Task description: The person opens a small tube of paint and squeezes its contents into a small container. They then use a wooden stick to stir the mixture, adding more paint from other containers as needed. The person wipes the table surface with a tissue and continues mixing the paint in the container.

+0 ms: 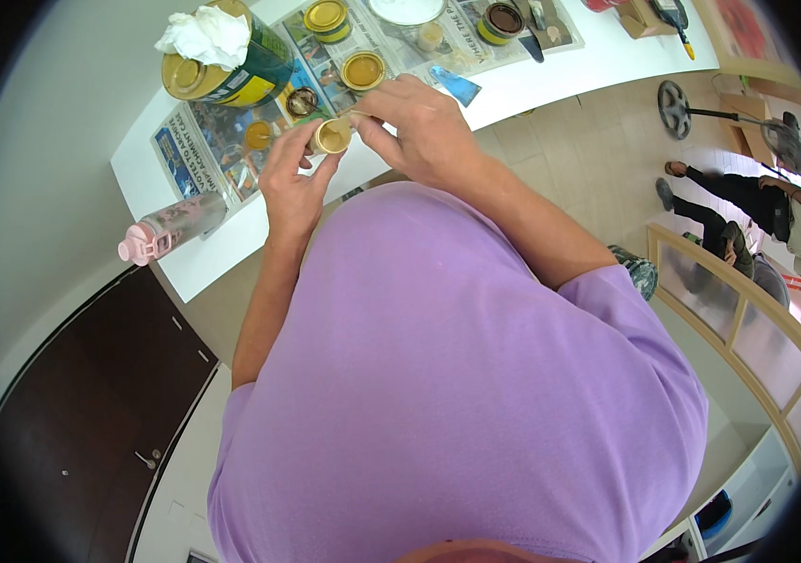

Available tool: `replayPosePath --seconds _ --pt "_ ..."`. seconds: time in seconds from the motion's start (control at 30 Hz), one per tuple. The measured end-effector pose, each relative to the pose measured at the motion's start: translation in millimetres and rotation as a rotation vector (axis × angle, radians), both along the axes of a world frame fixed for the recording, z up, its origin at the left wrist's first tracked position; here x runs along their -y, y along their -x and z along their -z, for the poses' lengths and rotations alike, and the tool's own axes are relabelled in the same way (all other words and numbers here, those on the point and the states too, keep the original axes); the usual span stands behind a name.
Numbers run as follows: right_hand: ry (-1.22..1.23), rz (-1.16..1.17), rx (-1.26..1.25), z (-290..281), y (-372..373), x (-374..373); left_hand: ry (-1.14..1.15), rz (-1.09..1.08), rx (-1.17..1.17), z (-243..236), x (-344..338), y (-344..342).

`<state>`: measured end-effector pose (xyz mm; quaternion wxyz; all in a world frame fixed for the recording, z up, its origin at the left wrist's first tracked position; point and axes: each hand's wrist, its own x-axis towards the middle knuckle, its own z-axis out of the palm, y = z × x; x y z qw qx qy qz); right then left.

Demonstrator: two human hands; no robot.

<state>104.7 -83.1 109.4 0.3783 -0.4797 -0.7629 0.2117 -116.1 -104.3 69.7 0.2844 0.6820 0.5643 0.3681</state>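
Note:
My left hand [289, 180] grips a small round cup [333, 138] of tan paste or liquid between thumb and fingers, its open top facing up. Beside the cup's rim, my right hand [424, 124] pinches a thin pale stick [359, 114], its tip at or just over the cup; whether it touches the contents I cannot tell. Just beyond the hands stands a small tin [363, 70] with a golden-brown top. A round dish with dark brown residue [302, 102] and an amber disc or lid [259, 135] lie on the newspaper [217, 127] near my left hand.
At the back left, a large green-and-yellow can [255, 68] carries a crumpled white cloth [208, 38]. More small tins [502, 22] stand farther back. A pink-capped clear bottle [170, 228] lies at the white table's [532, 87] left edge. Two people [743, 202] are off to the right.

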Motion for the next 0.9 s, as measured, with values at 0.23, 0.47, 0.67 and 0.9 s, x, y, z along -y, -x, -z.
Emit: replayPosePath --seconds 0.23,0.47,0.67,0.9 --pt "0.031 0.004 -0.054 1 4 4 0.017 0.007 0.002 1 3 -5" --pt "0.335 -0.040 -0.071 -5 -16 2 0.075 0.018 0.053 16 0 -5" --pt "0.433 0.352 -0.209 25 -89 -12 0.135 -0.030 0.109 26 2 -8" --pt "0.678 0.462 0.156 101 -163 -3 0.094 -0.232 0.357 47 1 11"
